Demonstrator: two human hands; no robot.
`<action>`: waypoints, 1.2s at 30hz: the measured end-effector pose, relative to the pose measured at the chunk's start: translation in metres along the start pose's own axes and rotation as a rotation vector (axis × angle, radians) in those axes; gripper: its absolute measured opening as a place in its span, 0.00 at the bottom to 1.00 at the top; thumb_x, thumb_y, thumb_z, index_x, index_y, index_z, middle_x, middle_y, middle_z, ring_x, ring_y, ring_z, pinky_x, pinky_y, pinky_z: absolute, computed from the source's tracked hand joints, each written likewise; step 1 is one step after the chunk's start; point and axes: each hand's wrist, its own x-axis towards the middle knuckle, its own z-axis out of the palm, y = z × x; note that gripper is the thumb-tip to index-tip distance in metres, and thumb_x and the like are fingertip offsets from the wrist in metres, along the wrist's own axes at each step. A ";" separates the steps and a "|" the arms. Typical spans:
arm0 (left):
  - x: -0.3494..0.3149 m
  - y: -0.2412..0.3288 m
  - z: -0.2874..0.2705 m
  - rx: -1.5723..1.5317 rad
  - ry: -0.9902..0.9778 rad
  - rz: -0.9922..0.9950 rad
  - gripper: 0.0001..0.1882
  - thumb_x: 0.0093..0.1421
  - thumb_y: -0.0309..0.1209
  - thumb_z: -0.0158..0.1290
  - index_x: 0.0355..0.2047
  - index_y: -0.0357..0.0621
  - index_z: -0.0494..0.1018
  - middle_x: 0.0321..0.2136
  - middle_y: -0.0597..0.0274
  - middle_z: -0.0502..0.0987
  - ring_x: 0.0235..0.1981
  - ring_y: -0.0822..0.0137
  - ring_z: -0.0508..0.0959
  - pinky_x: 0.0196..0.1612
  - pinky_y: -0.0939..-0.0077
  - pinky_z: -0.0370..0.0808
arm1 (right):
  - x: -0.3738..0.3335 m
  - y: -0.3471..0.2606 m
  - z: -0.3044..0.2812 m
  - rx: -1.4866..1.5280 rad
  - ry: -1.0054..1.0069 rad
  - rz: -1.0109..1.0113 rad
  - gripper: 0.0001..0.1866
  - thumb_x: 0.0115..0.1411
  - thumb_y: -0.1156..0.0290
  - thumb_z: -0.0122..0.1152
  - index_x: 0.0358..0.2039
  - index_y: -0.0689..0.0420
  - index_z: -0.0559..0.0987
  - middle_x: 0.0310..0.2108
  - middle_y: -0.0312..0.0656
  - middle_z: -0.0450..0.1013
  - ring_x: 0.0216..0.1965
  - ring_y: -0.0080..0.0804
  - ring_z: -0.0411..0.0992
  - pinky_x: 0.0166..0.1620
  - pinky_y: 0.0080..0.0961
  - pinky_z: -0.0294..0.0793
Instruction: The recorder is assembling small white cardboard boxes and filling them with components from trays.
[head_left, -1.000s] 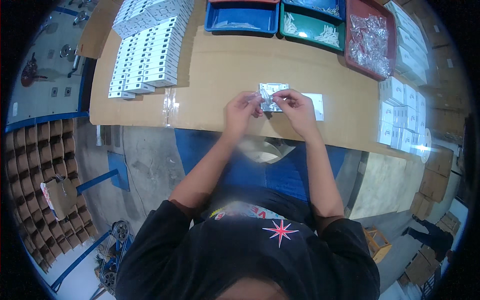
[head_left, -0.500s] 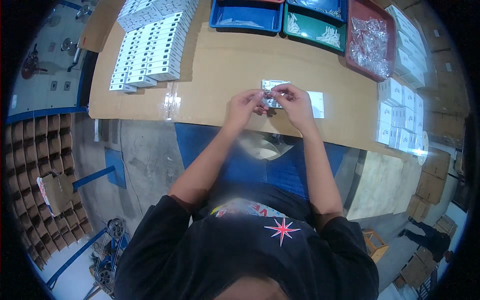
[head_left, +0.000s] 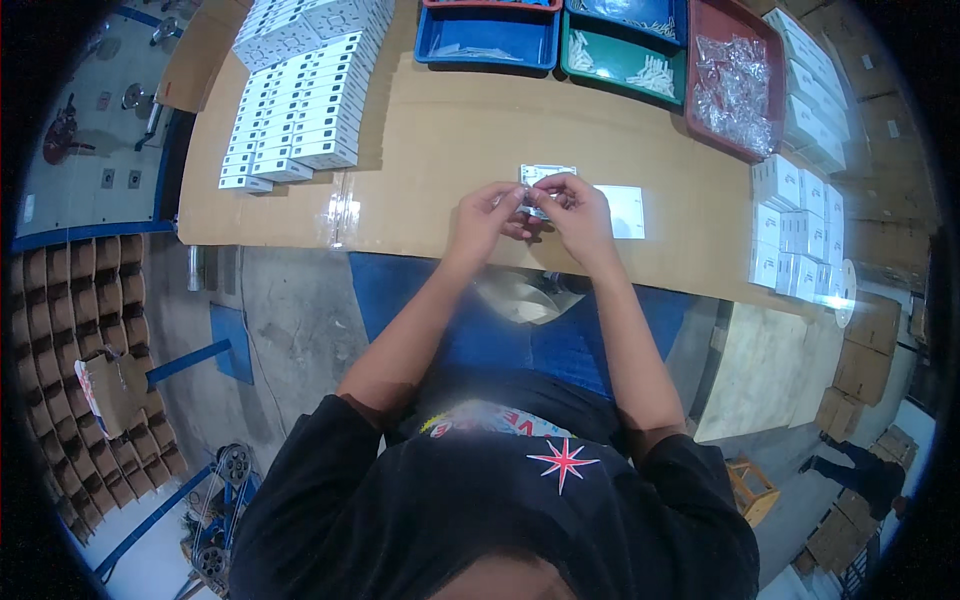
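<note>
My left hand (head_left: 492,215) and my right hand (head_left: 582,212) meet over the near part of the cardboard-covered table. Thumbs and fingers of both are pinched together around something small, which the fingers hide. Beneath and just beyond the fingertips lies a small white box or tray (head_left: 546,171), partly covered by the hands; what it contains is too small to make out. A flat white rectangular piece (head_left: 624,213) rests on the cardboard just right of my right hand.
Stacked white boxes (head_left: 318,100) stand at the far left, with more white boxes (head_left: 800,225) at the right. Along the back are a blue tray (head_left: 487,55), a green tray (head_left: 610,75) of white plugs and a red tray (head_left: 745,148) of clear bags. A person (head_left: 862,470) is at lower right.
Both hands stay together at the same spot, the right fingers now closer in to the left ones. The whole view has shifted slightly.
</note>
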 end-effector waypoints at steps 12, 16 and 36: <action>0.006 -0.011 -0.014 0.030 -0.031 0.020 0.18 0.74 0.38 0.50 0.51 0.34 0.78 0.37 0.55 0.83 0.32 0.65 0.85 0.36 0.72 0.85 | -0.005 0.007 0.007 -0.130 -0.011 -0.140 0.09 0.58 0.73 0.71 0.39 0.57 0.86 0.38 0.36 0.71 0.31 0.23 0.67 0.35 0.21 0.70; 0.007 -0.011 -0.016 0.003 -0.052 -0.018 0.22 0.75 0.41 0.47 0.52 0.32 0.77 0.38 0.55 0.83 0.34 0.64 0.85 0.39 0.71 0.84 | -0.001 0.001 0.002 -0.100 -0.021 -0.098 0.06 0.59 0.74 0.70 0.37 0.59 0.84 0.36 0.35 0.71 0.31 0.22 0.67 0.34 0.20 0.69; 0.006 -0.008 -0.007 0.086 0.064 0.039 0.10 0.69 0.29 0.57 0.46 0.35 0.78 0.33 0.61 0.80 0.30 0.73 0.78 0.32 0.79 0.75 | -0.001 0.008 0.001 0.033 0.042 0.051 0.07 0.60 0.70 0.73 0.35 0.58 0.83 0.24 0.29 0.73 0.26 0.14 0.67 0.31 0.16 0.68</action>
